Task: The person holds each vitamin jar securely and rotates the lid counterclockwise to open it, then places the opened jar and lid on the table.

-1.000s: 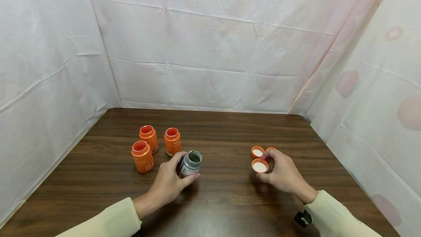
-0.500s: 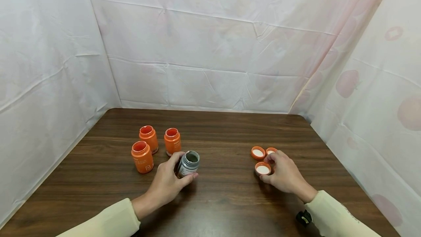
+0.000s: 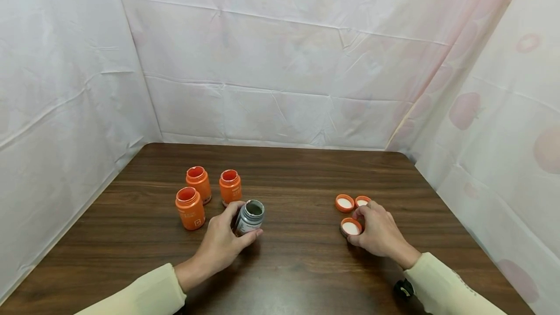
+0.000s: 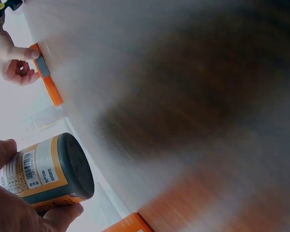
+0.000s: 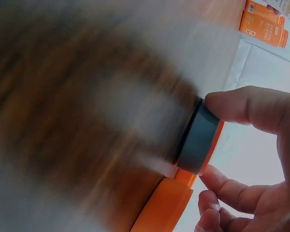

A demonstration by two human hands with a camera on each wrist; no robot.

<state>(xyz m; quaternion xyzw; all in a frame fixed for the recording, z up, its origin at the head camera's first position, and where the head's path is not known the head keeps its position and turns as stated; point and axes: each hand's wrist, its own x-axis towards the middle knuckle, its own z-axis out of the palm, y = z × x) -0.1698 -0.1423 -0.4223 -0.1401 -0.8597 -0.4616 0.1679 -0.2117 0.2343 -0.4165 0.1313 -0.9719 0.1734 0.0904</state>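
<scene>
In the head view my left hand point(image 3: 220, 239) grips a small grey jar point(image 3: 249, 218), uncapped and tilted, its mouth up. The left wrist view catches the dark base and barcode label of this jar point(image 4: 48, 169), held clear of the table. My right hand point(image 3: 379, 230) pinches a grey lid point(image 3: 351, 228) between thumb and fingers; it lies inside-up, showing a white liner and orange rim. In the right wrist view the thumb presses the near side of the grey lid point(image 5: 199, 137). Two orange lids point(image 3: 344, 203) point(image 3: 362, 201) lie just beyond it, also inside-up.
Three uncapped orange jars stand at the left of the brown table point(image 3: 288, 276): one in front point(image 3: 190, 210), one behind it point(image 3: 199, 184), one to the right point(image 3: 230, 187). White cloth walls point(image 3: 271, 62) rise along the back and sides.
My right hand has lowered the grey lid, slightly right and toward me, to rest before the orange lids. The grey jar in my left hand has shifted slightly left.
</scene>
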